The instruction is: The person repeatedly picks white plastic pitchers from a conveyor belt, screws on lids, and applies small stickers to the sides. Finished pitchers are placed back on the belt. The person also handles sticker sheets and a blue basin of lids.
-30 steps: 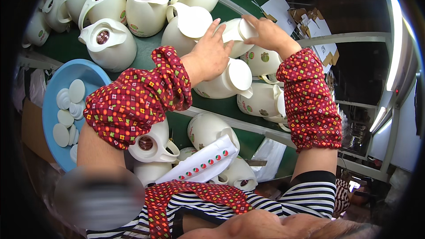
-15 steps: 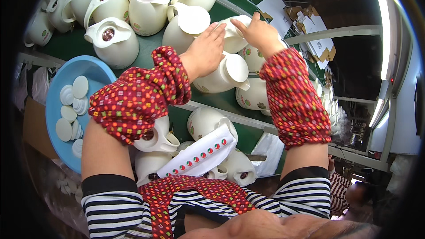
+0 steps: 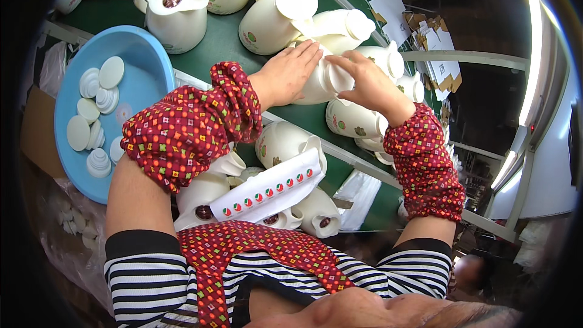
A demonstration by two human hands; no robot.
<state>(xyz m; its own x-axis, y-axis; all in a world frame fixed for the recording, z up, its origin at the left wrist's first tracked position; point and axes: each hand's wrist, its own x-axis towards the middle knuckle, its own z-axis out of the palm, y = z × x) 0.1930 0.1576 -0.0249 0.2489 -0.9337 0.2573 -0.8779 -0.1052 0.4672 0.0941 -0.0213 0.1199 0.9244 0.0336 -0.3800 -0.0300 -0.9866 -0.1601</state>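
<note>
A cream thermos jug (image 3: 313, 88) lies tilted between my two hands, its round lid toward the right. My left hand (image 3: 286, 76) rests flat on its left side, fingers stretched together. At its lid my right hand (image 3: 371, 85) has its fingers spread, touching or nearly touching the rim. Part of the jug is hidden by both hands. Just beyond lies another cream jug (image 3: 337, 27) with a lid. A capped jug (image 3: 276, 21) stands farther left, with a small coloured print on its side.
A blue basin (image 3: 67, 100) on the left holds several white lids (image 3: 111, 73). Open-topped jugs (image 3: 177, 21) stand at the back. Nearer me, a sticker sheet (image 3: 267, 191) lies over several jugs. A metal rail (image 3: 364, 167) crosses the green table; cardboard and papers (image 3: 434, 48) are at right.
My right hand has come nearer, from the farther jug to the lid of the near one, and its fingers have spread. My left hand stays flat on the jug. The whole view has shifted.
</note>
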